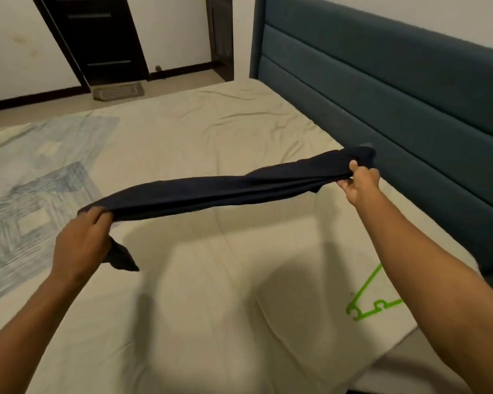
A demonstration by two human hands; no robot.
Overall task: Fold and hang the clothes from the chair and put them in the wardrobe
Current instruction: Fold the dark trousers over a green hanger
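Two hands, left hand (81, 241) and right hand (359, 184), each grip one dark, bunched garment (217, 189) above the cream bed (211, 308); one green hanger (367, 302) lies there

I see a dark navy garment (211, 191) stretched into a long, bunched band above the bed, sagging slightly in the middle. Its left end is gathered in the left hand (81, 245), with a short loose flap hanging below that grip. Its right end is pinched in the right hand (359, 184), a small clump of cloth sticking up past the fingers. A bright green hanger (366, 304) lies flat on the sheet, well apart from the garment, partly hidden by the right forearm.
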